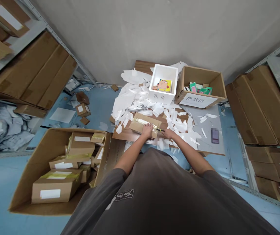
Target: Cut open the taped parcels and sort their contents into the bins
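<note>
A flat brown cardboard box (135,125) sealed with clear tape lies near the front of the wooden table (122,134). My left hand (147,129) presses on its near edge and grips it, fingers bent over the top. At the right end of the box, my right hand (168,133) is closed round a yellow and black box cutter (159,130). Its tip points left at the taped end; whether the blade is in the tape is too small to tell. Torn white paper scraps (179,122) surround the box.
Behind stand a white foam bin (163,97) and an open carton (199,101), both with small colourful packs inside. A large carton (27,173) of taped parcels is at my left. Shelves with big boxes (259,107) flank both sides. A purple pixelated patch (214,136) lies at the table's right.
</note>
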Tool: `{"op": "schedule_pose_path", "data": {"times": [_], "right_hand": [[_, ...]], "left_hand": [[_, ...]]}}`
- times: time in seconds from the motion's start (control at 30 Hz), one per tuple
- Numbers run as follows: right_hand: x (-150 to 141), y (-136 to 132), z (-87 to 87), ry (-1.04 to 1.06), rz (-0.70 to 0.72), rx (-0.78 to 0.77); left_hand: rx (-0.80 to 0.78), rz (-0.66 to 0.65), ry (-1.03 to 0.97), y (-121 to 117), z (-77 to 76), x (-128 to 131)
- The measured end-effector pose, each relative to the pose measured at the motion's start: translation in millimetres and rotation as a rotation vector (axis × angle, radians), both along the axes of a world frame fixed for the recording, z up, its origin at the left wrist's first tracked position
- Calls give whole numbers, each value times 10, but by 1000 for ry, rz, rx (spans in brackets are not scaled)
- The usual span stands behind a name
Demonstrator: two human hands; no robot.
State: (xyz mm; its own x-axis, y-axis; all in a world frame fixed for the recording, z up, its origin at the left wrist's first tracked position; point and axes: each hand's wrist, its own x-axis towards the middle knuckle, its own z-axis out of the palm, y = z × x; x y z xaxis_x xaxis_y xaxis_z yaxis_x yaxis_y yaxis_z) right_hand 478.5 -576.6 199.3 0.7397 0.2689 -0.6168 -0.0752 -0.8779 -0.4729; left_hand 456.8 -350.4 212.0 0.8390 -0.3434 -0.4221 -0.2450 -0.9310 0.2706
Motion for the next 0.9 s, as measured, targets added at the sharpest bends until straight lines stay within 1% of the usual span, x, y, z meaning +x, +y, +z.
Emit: {"op": "schedule_pose_path", "data": {"times": [0.1, 0.2, 0.33, 0.4, 0.47, 0.6, 0.7, 0.8, 0.9], "right_hand": [[-14, 31, -15, -41, 33, -99], [-4, 60, -13, -41, 40, -100], [42, -38, 45, 162, -96, 73], [33, -87, 83, 253, -148, 136], [-25, -100, 108, 340, -183, 202], [-233, -81, 107, 482, -262, 391], [-333, -100, 105, 530, -282, 435], [-347, -139, 139, 535, -285, 423], [-340, -139, 192, 561, -269, 417]], "left_hand": [[-19, 16, -23, 1, -26, -18], [-27, 9, -61, 19, -57, -48], [-26, -42, -65, 42, -65, -30], [-25, -53, -55, 46, -59, -2], [-30, -45, -52, 49, -57, 18], [-52, -32, -47, 63, -79, 7], [-69, -42, -42, 79, -100, -14], [-65, -40, -42, 98, -107, -35], [-106, -42, -72, 122, -103, -67]]}}
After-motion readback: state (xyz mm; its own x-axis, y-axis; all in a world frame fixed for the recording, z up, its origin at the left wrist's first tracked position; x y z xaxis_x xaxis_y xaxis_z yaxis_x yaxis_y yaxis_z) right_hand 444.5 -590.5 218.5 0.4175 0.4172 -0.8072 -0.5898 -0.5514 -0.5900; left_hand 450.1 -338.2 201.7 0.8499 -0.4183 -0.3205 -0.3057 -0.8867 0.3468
